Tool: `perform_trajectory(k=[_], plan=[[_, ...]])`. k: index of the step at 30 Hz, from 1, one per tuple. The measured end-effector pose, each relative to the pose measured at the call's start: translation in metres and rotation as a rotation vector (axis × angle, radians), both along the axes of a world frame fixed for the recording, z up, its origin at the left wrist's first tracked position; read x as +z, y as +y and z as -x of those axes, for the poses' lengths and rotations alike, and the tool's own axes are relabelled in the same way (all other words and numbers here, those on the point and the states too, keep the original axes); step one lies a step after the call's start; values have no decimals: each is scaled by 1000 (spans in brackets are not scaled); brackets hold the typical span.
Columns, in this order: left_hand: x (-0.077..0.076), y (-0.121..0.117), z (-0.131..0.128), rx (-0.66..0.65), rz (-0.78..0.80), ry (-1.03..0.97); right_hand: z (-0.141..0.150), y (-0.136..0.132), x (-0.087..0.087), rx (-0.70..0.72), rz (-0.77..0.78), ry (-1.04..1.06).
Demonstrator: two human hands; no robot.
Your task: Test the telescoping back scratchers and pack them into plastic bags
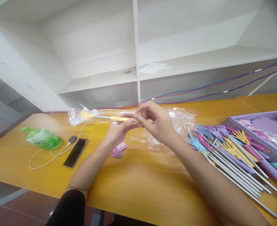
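A yellow back scratcher (117, 119) with a hand-shaped head and a metal rod lies level above the table, its head pointing left. It appears to be inside a clear plastic bag (73, 117). My left hand (119, 128) is closed around the scratcher's handle, with the thumb on top. At the handle's right end, my right hand (156, 122) pinches the end of the bag between thumb and fingers; the exact grip is partly hidden. Small printed pink and purple cards (118, 150) lie in a pile below my left hand.
Clear plastic bags (179, 121) lie behind my right hand. Several coloured back scratchers (235, 160) are heaped at right beside a purple box (235, 118). At left are a green bottle (44, 138), a phone (75, 153) and a white cable (44, 164). White shelving (138, 56) stands behind.
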State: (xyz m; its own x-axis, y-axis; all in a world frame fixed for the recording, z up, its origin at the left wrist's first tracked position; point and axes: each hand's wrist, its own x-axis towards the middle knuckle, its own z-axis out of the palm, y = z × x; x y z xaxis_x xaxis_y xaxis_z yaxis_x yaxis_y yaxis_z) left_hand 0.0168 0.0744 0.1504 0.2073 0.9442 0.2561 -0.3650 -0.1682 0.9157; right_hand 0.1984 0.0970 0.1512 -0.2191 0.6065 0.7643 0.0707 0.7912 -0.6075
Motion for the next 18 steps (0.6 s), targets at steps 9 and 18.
perform_trajectory(k=[9, 18], plan=[[-4, -1, 2, 35, 23, 142, 5, 1, -3, -104, -153, -20], [-7, 0, -1, 5, 0, 131, 7, 0, -4, -145, -185, 24]])
